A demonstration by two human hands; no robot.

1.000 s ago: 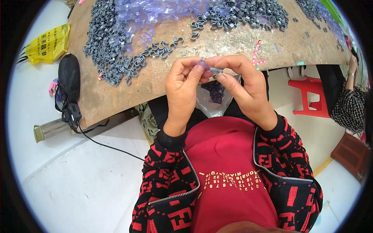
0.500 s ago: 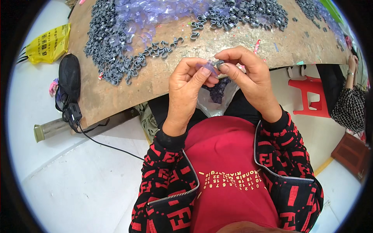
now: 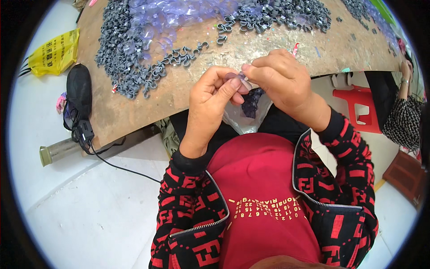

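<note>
Above the table's near edge, my left hand (image 3: 214, 92) pinches a clear purplish suction cup (image 3: 232, 77) between thumb and fingers. My right hand (image 3: 283, 78) meets it from the right, its thumb and index finger closed at the cup's knob. The grey hook clip that showed in these fingers half a second ago is now mostly hidden by them. Below both hands, a clear plastic bag (image 3: 239, 123) with dark purple pieces (image 3: 253, 104) inside lies at my lap.
Heaped grey hook clips (image 3: 127, 67) and clear purple suction cups (image 3: 174, 15) cover the far part of the wooden table (image 3: 179, 87). Left are a yellow bag (image 3: 56, 53) and a black case (image 3: 79, 85) with a cable. A red stool (image 3: 358, 110) and another person's arm (image 3: 404, 85) are at right.
My right hand has rolled over, its knuckles now turned up and its wrist further right. The grey clip has gone out of sight behind its fingers. My left hand has shifted slightly left.
</note>
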